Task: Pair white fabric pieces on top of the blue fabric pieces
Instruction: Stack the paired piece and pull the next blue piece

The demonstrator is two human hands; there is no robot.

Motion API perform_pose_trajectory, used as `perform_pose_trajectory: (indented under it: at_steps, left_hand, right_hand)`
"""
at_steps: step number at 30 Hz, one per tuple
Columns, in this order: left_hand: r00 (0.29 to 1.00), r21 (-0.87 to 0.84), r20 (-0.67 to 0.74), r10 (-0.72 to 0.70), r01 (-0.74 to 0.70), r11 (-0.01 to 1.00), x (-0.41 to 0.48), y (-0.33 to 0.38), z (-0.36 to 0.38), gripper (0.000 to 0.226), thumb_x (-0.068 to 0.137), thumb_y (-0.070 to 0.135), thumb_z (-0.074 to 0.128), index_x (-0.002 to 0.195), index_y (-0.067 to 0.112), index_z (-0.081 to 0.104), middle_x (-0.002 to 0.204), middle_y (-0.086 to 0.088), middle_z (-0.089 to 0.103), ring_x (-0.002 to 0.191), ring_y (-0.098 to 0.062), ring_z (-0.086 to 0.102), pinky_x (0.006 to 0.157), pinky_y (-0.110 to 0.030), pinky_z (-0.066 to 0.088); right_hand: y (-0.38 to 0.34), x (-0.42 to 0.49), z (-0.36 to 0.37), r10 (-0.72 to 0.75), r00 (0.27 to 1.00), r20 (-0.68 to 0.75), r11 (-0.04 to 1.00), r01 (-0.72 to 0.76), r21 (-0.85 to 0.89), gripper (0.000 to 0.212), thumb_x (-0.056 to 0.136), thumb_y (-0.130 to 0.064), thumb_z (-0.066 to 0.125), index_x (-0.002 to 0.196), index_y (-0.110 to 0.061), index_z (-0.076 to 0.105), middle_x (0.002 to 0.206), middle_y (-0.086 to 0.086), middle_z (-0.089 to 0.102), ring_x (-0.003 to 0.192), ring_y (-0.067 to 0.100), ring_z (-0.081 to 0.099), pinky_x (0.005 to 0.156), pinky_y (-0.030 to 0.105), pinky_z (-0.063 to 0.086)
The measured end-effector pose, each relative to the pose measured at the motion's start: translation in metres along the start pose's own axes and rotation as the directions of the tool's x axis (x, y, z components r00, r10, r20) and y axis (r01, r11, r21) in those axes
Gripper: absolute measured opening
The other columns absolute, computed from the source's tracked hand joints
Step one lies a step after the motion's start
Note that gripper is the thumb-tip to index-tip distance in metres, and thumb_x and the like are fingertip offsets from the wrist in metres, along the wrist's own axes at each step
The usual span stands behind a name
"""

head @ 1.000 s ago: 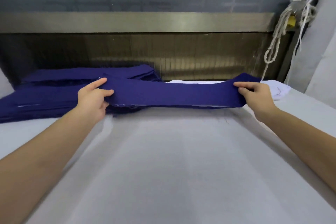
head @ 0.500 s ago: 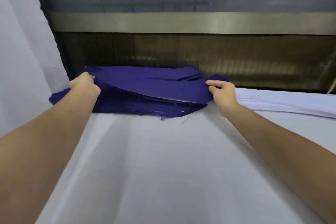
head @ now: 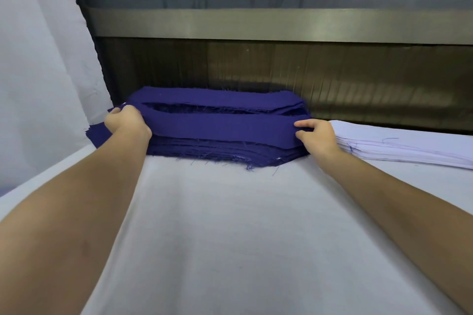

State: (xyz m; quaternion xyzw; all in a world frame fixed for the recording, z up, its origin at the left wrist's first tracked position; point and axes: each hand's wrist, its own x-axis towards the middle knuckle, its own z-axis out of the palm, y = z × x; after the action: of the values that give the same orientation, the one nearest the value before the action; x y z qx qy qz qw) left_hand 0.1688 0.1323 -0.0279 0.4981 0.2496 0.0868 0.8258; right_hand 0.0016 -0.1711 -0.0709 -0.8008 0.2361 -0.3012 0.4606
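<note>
Blue strip (head: 222,126) lowered onto blue stack (head: 217,152); white-covered table (head: 230,225), metal rail (head: 256,22) behind.

The bare left forearm (head: 84,202) and bare right forearm (head: 399,197) stretched forward from the lower corners, set wide apart; the left hand (head: 126,123) curled its fingers over the left end of a long dark blue fabric strip (head: 220,127); the right hand (head: 318,135) pinched the strip's right end between thumb and forefinger; both wrists sat roughly level.

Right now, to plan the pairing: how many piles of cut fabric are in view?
2: the blue pile at centre, far side; the white pile just right of it. More may lie outside view.
</note>
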Motion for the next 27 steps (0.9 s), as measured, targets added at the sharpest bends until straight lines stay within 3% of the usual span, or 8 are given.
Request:
perform_pose_trajectory:
  at_steps: [2,5,8,11,16,20,24,27]
  left_hand:
    - [0.989,0.168,0.004,0.148,-0.146,0.975,-0.009,-0.002,0.001,0.042,0.094,0.016,0.047,0.137,0.014,0.046,0.139,-0.004,0.047,0.115,-0.017,0.053,0.078,-0.023,0.050]
    - [0.962,0.327,-0.134,0.239,-0.185,0.927,-0.011,-0.009,-0.002,0.045,0.092,0.015,0.050,0.137,0.015,0.045,0.142,-0.002,0.039,0.123,-0.021,0.046,0.100,-0.030,0.042]
    - [0.954,0.432,-0.114,0.277,-0.204,0.879,-0.025,-0.012,0.000,0.050,0.094,0.023,0.046,0.143,0.015,0.037,0.148,-0.009,0.031,0.135,-0.028,0.031,0.112,-0.034,0.027]
    - [0.917,0.473,-0.171,0.359,-0.244,0.847,-0.038,-0.013,0.013,0.046,0.091,0.014,0.054,0.137,0.017,0.045,0.145,-0.002,0.030,0.129,-0.019,0.033,0.104,-0.025,0.028]
    - [0.934,0.381,0.053,0.354,-0.346,0.857,-0.046,-0.023,0.037,0.039,0.092,0.006,0.048,0.129,0.020,0.053,0.141,-0.005,0.039,0.123,-0.022,0.042,0.101,-0.030,0.039]
    - [0.930,0.370,0.187,0.315,-0.364,0.855,-0.044,-0.042,0.046,0.044,0.090,-0.007,0.046,0.124,0.018,0.057,0.136,-0.008,0.044,0.104,-0.021,0.051,0.080,-0.025,0.043]
    - [0.840,0.555,0.324,0.434,-0.541,0.632,-0.040,-0.047,0.056,0.034,0.090,0.002,0.056,0.118,0.019,0.064,0.138,-0.009,0.038,0.122,-0.028,0.042,0.093,-0.030,0.042]
    - [0.656,0.593,0.571,0.493,-0.745,0.304,-0.038,-0.050,0.065,0.027,0.091,0.012,0.059,0.117,0.016,0.065,0.134,-0.006,0.045,0.129,-0.028,0.030,0.104,-0.034,0.033]
  right_hand:
    - [-0.001,0.001,0.000,-0.022,1.000,0.002,0.999,0.022,-0.041,0.033,0.085,0.002,0.055,0.115,-0.008,0.065,0.125,0.011,0.056,0.113,0.025,0.054,0.101,0.030,0.042]
    - [-0.003,0.001,0.002,-0.067,0.997,-0.038,0.986,0.060,-0.155,0.036,0.084,-0.001,0.056,0.118,-0.012,0.063,0.132,0.010,0.041,0.119,0.025,0.043,0.101,0.018,0.030]
    - [-0.008,-0.002,0.003,-0.097,0.991,-0.090,0.929,0.058,-0.365,0.037,0.084,-0.010,0.058,0.119,-0.021,0.061,0.129,0.006,0.036,0.121,0.027,0.032,0.097,0.029,0.028]
    - [-0.014,-0.002,0.002,-0.157,0.985,-0.070,0.870,0.104,-0.483,0.037,0.086,-0.013,0.056,0.122,-0.023,0.059,0.129,0.004,0.037,0.122,0.027,0.029,0.097,0.035,0.027]
    - [-0.029,0.005,0.002,-0.293,0.956,0.006,0.765,0.238,-0.598,0.041,0.089,-0.015,0.050,0.129,-0.024,0.054,0.128,0.004,0.041,0.121,0.028,0.031,0.099,0.038,0.027]
    - [-0.037,0.012,0.007,-0.384,0.914,0.129,0.622,0.359,-0.696,0.045,0.093,-0.016,0.046,0.137,-0.024,0.046,0.133,0.004,0.040,0.124,0.027,0.031,0.098,0.039,0.028]
    - [-0.041,0.023,0.016,-0.454,0.857,0.245,0.453,0.459,-0.765,0.043,0.096,-0.016,0.042,0.139,-0.023,0.042,0.138,0.003,0.039,0.127,0.026,0.031,0.099,0.039,0.027]
    - [-0.043,0.031,0.023,-0.476,0.825,0.303,0.346,0.493,-0.798,0.038,0.097,-0.017,0.043,0.135,-0.021,0.046,0.133,0.003,0.047,0.124,0.025,0.037,0.097,0.039,0.028]
